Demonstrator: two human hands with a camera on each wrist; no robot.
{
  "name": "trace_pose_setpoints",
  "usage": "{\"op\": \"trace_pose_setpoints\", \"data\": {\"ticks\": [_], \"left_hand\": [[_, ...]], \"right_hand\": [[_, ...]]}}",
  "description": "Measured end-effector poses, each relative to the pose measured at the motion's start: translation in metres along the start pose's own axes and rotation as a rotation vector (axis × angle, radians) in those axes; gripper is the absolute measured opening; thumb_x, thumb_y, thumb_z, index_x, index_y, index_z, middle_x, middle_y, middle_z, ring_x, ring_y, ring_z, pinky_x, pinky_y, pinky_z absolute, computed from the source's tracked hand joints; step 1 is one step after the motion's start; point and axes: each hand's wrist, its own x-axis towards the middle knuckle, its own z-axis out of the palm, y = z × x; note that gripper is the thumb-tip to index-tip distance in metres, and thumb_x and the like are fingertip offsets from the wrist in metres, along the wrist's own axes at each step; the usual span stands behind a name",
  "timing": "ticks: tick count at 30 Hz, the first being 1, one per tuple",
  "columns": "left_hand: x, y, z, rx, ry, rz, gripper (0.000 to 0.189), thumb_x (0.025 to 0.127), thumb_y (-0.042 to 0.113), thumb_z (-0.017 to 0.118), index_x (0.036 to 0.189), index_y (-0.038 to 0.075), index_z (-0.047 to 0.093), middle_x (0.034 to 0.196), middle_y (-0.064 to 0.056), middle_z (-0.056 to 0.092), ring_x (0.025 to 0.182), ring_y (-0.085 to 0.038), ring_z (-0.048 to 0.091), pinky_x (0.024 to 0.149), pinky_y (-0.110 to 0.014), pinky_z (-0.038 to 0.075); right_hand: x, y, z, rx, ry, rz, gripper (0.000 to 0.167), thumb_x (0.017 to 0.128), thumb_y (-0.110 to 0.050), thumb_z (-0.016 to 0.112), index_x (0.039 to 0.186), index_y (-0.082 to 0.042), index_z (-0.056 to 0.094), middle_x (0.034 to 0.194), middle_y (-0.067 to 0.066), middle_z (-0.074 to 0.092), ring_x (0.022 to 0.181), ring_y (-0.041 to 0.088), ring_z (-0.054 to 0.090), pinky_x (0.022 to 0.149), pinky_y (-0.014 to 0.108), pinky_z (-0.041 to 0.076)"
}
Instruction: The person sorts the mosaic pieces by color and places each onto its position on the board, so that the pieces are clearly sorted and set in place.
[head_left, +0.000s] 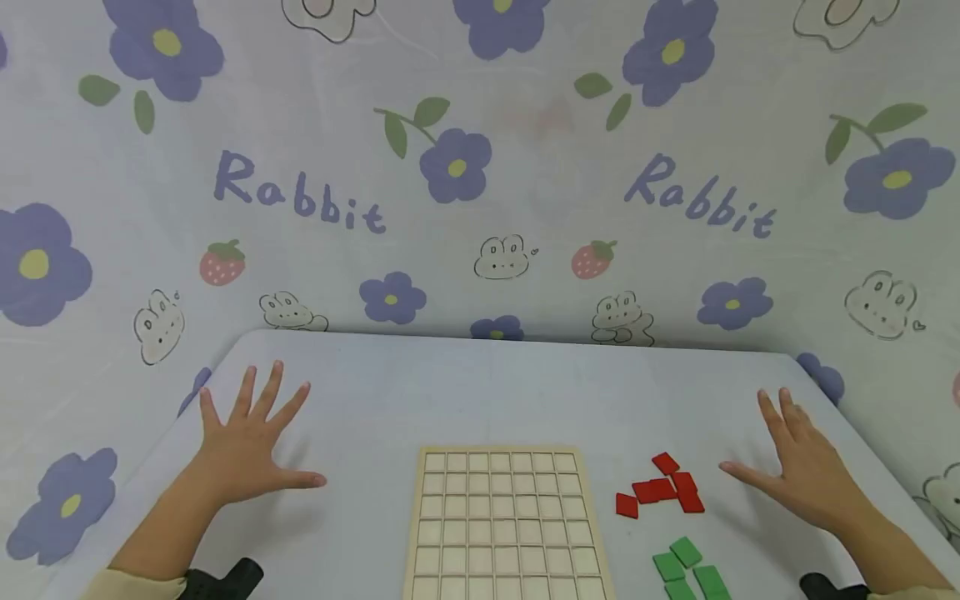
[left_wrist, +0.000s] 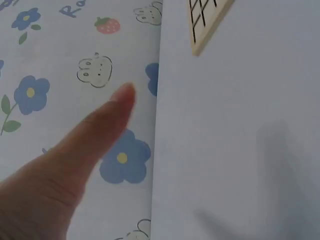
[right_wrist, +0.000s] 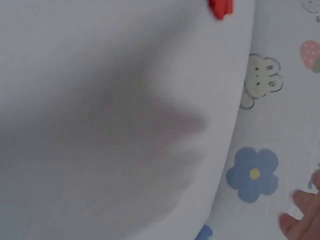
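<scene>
My left hand (head_left: 243, 454) hovers over the left side of the white table, its fingers spread wide and holding nothing. In the left wrist view its thumb (left_wrist: 95, 130) stretches out straight. Over the right side my right hand (head_left: 806, 462) is held with fingers extended and thumb pointing inward, also holding nothing. Only some fingertips (right_wrist: 302, 202) show in the right wrist view. Between the hands lies a wooden grid board (head_left: 506, 508), cut off at the bottom. Nearest the right hand are several red square tiles (head_left: 654, 490), with several green tiles (head_left: 678, 567) below them.
The white table (head_left: 360, 400) has a rounded far edge against a cloth (head_left: 525, 192) printed with flowers and rabbits. Black straps (head_left: 225, 579) sit at the wrists. The tiles lie just right of the board, partly cut off below.
</scene>
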Motion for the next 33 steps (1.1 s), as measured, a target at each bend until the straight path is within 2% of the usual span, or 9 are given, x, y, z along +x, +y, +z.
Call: {"op": "trace_pose_setpoints", "data": {"ticks": [3,6,8,12,16,21,24,28,33], "left_hand": [[-0.001,0.015,0.002,-0.104,-0.091,0.014,0.117,0.057,0.083,0.058,0.150,0.028,0.015,0.158,-0.012,-0.006,0.142,-0.043,-0.011,0.094,-0.080,-0.012],[0.000,0.032,0.004,-0.222,-0.115,0.056,0.113,0.057,0.076,0.066,0.149,0.027,0.022,0.158,-0.013,0.005,0.142,-0.045,-0.001,0.095,-0.081,-0.007],[0.001,0.043,0.006,-0.310,-0.132,0.090,0.111,0.058,0.071,0.070,0.148,0.028,0.023,0.158,-0.012,0.009,0.142,-0.045,0.003,0.096,-0.080,-0.003],[0.003,0.062,0.010,-0.487,-0.189,0.139,0.108,0.060,0.062,0.076,0.148,0.031,0.022,0.157,-0.007,0.013,0.143,-0.042,0.006,0.100,-0.078,0.003],[0.002,0.072,0.021,-0.615,-0.214,0.166,0.105,0.062,0.057,0.078,0.148,0.035,0.021,0.157,-0.003,0.013,0.144,-0.038,0.006,0.101,-0.076,0.006],[0.006,0.085,0.039,-0.712,-0.229,0.154,0.104,0.062,0.057,0.077,0.147,0.041,0.018,0.157,0.003,0.012,0.144,-0.035,0.008,0.106,-0.072,0.005],[0.009,0.094,0.048,-0.774,-0.247,0.147,0.105,0.062,0.053,0.079,0.147,0.037,0.021,0.157,0.001,0.013,0.145,-0.033,0.011,0.108,-0.070,0.004],[0.012,0.100,0.064,-0.843,-0.263,0.167,0.107,0.063,0.051,0.080,0.148,0.033,0.019,0.158,-0.003,0.011,0.145,-0.031,0.011,0.110,-0.068,0.003],[0.013,0.102,0.084,-0.890,-0.204,0.204,0.108,0.063,0.049,0.081,0.149,0.029,0.019,0.158,-0.004,0.010,0.145,-0.029,0.013,0.112,-0.063,-0.001]], "right_hand": [[0.006,-0.010,0.001,0.107,-0.105,0.030,0.096,0.081,-0.051,0.064,0.146,0.004,0.019,0.147,0.034,0.020,0.127,0.056,0.028,0.092,0.074,0.029],[0.013,-0.019,0.001,0.181,-0.182,0.049,0.081,0.081,-0.047,0.067,0.135,0.008,0.040,0.132,0.034,0.044,0.112,0.050,0.049,0.085,0.062,0.046],[0.016,-0.022,0.002,0.226,-0.225,0.051,0.070,0.080,-0.042,0.070,0.127,0.007,0.050,0.121,0.031,0.054,0.099,0.042,0.057,0.078,0.053,0.053],[0.021,-0.023,0.008,0.371,-0.349,0.046,0.054,0.080,-0.030,0.072,0.119,0.005,0.059,0.108,0.021,0.064,0.090,0.025,0.060,0.073,0.035,0.055],[0.024,-0.022,0.015,0.500,-0.437,0.077,0.048,0.082,-0.026,0.070,0.117,0.005,0.059,0.099,0.010,0.066,0.085,0.017,0.057,0.070,0.025,0.052],[0.025,-0.016,0.023,0.554,-0.448,0.179,0.050,0.083,-0.029,0.069,0.121,0.003,0.058,0.105,0.011,0.066,0.091,0.017,0.059,0.083,0.037,0.054],[0.026,-0.012,0.030,0.605,-0.456,0.233,0.054,0.084,-0.030,0.069,0.124,0.003,0.056,0.111,0.013,0.066,0.097,0.017,0.059,0.090,0.049,0.049],[0.024,-0.009,0.041,0.648,-0.443,0.248,0.056,0.083,-0.030,0.069,0.126,0.003,0.054,0.117,0.015,0.064,0.101,0.017,0.059,0.092,0.052,0.047],[0.017,-0.006,0.049,0.638,-0.387,0.286,0.059,0.082,-0.033,0.070,0.127,0.002,0.054,0.120,0.016,0.063,0.103,0.019,0.058,0.093,0.053,0.046]]}}
